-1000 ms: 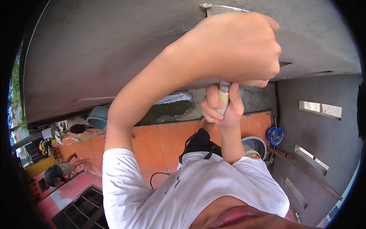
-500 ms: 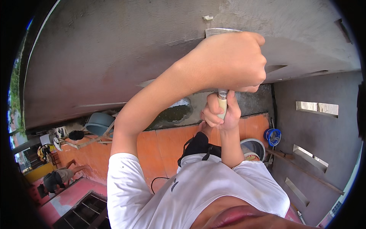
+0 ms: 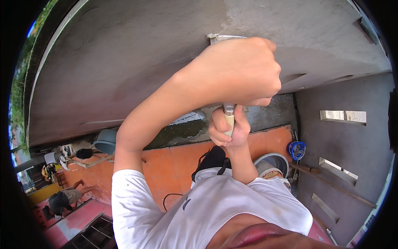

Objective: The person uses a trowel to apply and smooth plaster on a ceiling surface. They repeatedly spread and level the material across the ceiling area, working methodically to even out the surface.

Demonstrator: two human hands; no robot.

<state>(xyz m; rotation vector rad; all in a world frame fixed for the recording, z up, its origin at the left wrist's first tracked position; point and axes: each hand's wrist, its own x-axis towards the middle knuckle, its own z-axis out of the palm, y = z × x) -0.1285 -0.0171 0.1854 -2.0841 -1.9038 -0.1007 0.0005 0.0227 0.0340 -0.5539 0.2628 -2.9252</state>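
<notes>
My right hand point(image 3: 238, 135) is closed round the pale handle point(image 3: 229, 124) of a scraper with a metal collar. Above it, my left hand point(image 3: 246, 70) is a fist against the grey plastered wall point(image 3: 137, 45); its back hides the fingers and most of the tool. A flat metal blade edge point(image 3: 228, 37) shows past the fist, touching the wall, with a whitish lump of plaster at its left corner. It seems to belong to the same scraper, but the join is hidden. What my left fingers press or hold cannot be seen.
Low by my right side stand a round basin point(image 3: 278, 159), a bucket point(image 3: 265, 169) and a blue bucket point(image 3: 296, 149). At left are a grey-blue tub point(image 3: 105, 141) and wooden pieces point(image 3: 93, 162). A person point(image 3: 62, 201) bends over farther off. The right wall point(image 3: 344, 145) has slots.
Both hands and the scraper have shifted left along the wall. The blade edge now meets the whitish lump, which earlier sat apart above it. The view has shifted slightly too.
</notes>
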